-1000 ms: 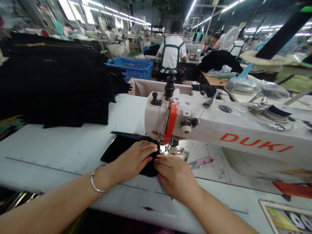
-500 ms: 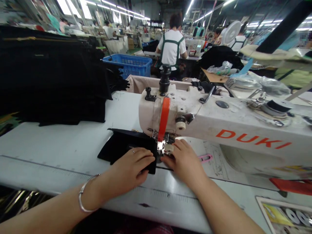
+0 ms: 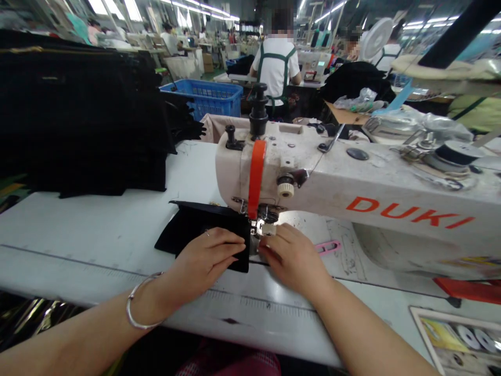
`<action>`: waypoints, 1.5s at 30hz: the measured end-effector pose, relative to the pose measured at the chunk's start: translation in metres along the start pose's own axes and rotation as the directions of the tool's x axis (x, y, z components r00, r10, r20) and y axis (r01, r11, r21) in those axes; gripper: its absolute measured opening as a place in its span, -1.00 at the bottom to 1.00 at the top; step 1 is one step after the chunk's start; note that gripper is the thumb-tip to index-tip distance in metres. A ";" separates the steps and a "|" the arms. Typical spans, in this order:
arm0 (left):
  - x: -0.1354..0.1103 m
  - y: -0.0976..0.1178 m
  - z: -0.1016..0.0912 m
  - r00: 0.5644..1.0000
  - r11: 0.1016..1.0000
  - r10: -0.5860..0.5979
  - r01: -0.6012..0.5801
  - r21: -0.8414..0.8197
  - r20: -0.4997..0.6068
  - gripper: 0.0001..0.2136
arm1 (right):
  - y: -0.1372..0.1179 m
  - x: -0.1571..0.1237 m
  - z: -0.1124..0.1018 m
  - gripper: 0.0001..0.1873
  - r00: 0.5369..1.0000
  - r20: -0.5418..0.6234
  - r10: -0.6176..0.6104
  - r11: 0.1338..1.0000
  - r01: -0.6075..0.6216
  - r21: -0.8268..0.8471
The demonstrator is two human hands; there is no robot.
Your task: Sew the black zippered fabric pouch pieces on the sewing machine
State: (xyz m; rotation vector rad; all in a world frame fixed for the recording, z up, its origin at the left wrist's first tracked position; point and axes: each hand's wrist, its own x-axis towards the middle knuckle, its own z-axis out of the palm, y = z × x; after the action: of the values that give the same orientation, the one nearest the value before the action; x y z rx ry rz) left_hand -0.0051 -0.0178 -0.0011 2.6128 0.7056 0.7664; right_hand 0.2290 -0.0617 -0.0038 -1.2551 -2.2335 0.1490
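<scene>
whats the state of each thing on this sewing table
black fabric piece: flat on white table, right edge at the metal presser foot
left hand: palm down on the fabric
right hand: fingertips at the presser foot, grip unclear
cream DUKI sewing machine: upright, needle area lit
pink thread snips: lying flat, partly hidden by right hand
black fabric stack: piled, far left

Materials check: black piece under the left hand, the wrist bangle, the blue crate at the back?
Black piece: looks like cloth, matte, no glare; it lies limp and flat with a folded edge. The weave is too dark to tell.
Bangle: likely metal, polished, with bright glints along a thin band.
Blue crate: probably moulded plastic, with lattice walls and an even colour.
</scene>
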 end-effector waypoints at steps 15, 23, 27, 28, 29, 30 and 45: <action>0.002 -0.009 0.003 0.926 0.928 0.230 -0.302 0.218 0.300 -0.72 | -0.025 -0.010 -0.001 -0.81 0.983 0.142 -0.120 0.984 0.099 0.151; 0.004 -0.015 0.003 0.970 0.962 0.208 -0.227 0.154 0.129 -0.79 | -0.020 -0.008 -0.001 -0.81 0.992 0.105 -0.068 0.985 0.050 0.166; 0.005 -0.013 0.002 0.977 0.981 0.170 -0.180 0.068 0.132 -0.84 | -0.018 -0.007 -0.004 -0.81 0.987 0.141 -0.073 0.986 0.051 0.158; 0.005 -0.012 0.002 0.970 0.978 0.180 -0.194 0.071 0.161 -0.85 | -0.018 -0.006 -0.005 -0.81 0.987 0.145 -0.073 0.986 0.050 0.157; 0.006 -0.012 0.003 0.964 0.976 0.189 -0.206 0.077 0.186 -0.85 | -0.018 -0.006 -0.005 -0.81 0.987 0.146 -0.073 0.987 0.049 0.156; 0.006 -0.012 0.003 0.960 0.974 0.189 -0.210 0.083 0.204 -0.85 | -0.018 -0.006 -0.006 -0.81 0.987 0.145 -0.072 0.987 0.049 0.155; 0.008 -0.020 -0.001 0.940 0.940 0.311 -0.327 0.102 0.141 -0.80 | -0.016 -0.009 -0.007 -0.78 0.992 0.120 -0.043 0.986 0.023 0.167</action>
State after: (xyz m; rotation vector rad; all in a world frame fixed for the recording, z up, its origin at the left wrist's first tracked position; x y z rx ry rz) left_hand -0.0076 0.0035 -0.0055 2.9012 0.3031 0.6567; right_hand 0.2247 -0.0792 0.0037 -1.1465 -2.2919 0.4000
